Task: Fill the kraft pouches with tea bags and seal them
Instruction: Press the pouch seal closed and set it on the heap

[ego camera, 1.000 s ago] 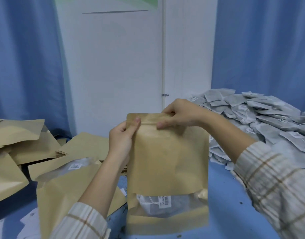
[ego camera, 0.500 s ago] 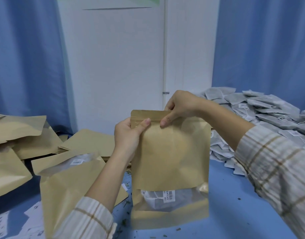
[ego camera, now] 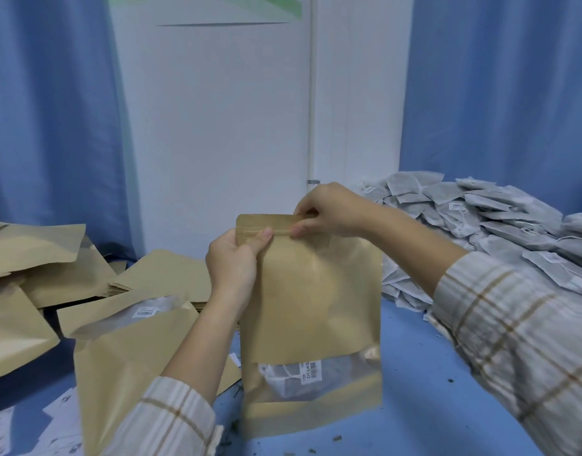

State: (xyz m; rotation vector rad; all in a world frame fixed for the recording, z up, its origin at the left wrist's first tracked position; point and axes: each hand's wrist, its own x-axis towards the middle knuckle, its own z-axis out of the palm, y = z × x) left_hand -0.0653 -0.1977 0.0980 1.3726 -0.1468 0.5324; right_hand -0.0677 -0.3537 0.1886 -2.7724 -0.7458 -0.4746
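A kraft pouch [ego camera: 319, 301] stands upright on the blue table [ego camera: 424, 390] in front of me. Tea bags with a barcode tag show through its clear window near the bottom. My left hand [ego camera: 232, 261] pinches the zip strip at the pouch's top left, thumb on the front. My right hand [ego camera: 325, 210] pinches the same strip just to the right, near the top middle. The pile of grey tea bags [ego camera: 480, 232] lies at the right, behind my right arm.
Another kraft pouch [ego camera: 125, 366] leans at the left, partly behind my left forearm. Several flat empty pouches [ego camera: 164, 274] are stacked behind it, with more pouches [ego camera: 29, 258] at the far left. White label sheets [ego camera: 6, 432] lie at the bottom left. Blue curtains and a white wall stand behind.
The pouch has stayed upright in front of me. Both hands have kept pinching the top strip, with the right hand shifting slightly along it.
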